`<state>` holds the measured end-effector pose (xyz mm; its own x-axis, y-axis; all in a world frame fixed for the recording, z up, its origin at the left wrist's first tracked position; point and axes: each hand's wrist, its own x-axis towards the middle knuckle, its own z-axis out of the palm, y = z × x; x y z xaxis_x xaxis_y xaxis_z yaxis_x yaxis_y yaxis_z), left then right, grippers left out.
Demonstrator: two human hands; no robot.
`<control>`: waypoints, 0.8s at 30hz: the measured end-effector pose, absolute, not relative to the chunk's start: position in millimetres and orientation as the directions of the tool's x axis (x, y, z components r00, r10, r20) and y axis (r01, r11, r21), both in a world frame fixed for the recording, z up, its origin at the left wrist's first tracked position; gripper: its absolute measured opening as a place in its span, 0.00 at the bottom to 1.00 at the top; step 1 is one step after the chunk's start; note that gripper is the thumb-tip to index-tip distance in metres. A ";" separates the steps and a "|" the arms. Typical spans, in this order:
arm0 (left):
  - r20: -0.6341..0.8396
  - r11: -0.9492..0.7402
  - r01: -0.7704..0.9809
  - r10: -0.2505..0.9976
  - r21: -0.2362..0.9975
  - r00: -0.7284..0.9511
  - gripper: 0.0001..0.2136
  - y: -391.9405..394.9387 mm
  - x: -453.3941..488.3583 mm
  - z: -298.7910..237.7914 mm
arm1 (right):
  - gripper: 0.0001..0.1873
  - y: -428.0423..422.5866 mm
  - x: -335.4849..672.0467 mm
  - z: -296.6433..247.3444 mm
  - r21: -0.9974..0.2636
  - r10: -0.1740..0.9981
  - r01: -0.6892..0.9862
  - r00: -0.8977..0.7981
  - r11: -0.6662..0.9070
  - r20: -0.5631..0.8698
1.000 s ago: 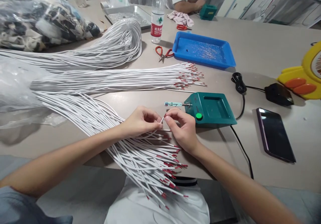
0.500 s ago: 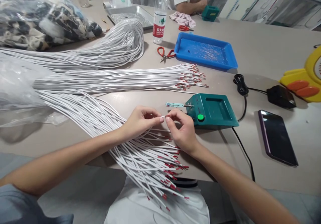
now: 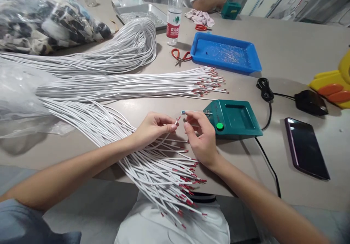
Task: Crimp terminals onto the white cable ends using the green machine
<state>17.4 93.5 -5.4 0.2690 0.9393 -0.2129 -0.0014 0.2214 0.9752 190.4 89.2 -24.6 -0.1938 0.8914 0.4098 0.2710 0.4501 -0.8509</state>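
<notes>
My left hand point(image 3: 154, 128) pinches a thin white wire point(image 3: 176, 121) near its red tip, holding the end up. Just to its right, my right hand point(image 3: 201, 136) has its fingers apart and a little away from the wire's tip, with nothing in them. Both hands hover over a fanned bundle of white wires with red ends point(image 3: 153, 167) that runs off the table's near edge. A green box with a green button point(image 3: 232, 119) sits right of my hands, and a small blue-tipped probe point(image 3: 188, 112) sticks out of its left side.
A second bundle of red-tipped wires point(image 3: 131, 87) and a looped white bundle point(image 3: 123, 50) lie further back. Behind are red cutters point(image 3: 179, 56), a blue tray point(image 3: 225, 52), a water bottle point(image 3: 172, 23), a phone point(image 3: 306, 147), a black cable point(image 3: 265, 90) and another person's arm point(image 3: 207, 1).
My right hand has let go of the wire tip and opened, shifting slightly right. The left hand keeps its pinch and tilts the wire end upward.
</notes>
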 end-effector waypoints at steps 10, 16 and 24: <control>-0.208 0.210 0.033 0.911 0.977 0.356 0.10 93.6 16.0 -7.2 | 0.14 92.1 192.3 -27.1 -0.774 0.840 0.333 -0.293 0.538 0.457; -0.214 0.219 0.030 0.903 0.975 0.372 0.10 93.3 14.4 -9.9 | 0.18 92.0 192.2 -28.0 -0.771 0.817 0.289 -0.315 0.567 0.483; -0.236 0.263 -0.023 0.899 0.965 0.369 0.10 93.4 14.6 -5.9 | 0.18 92.1 192.8 -26.3 -0.751 0.801 0.292 -0.309 0.592 0.512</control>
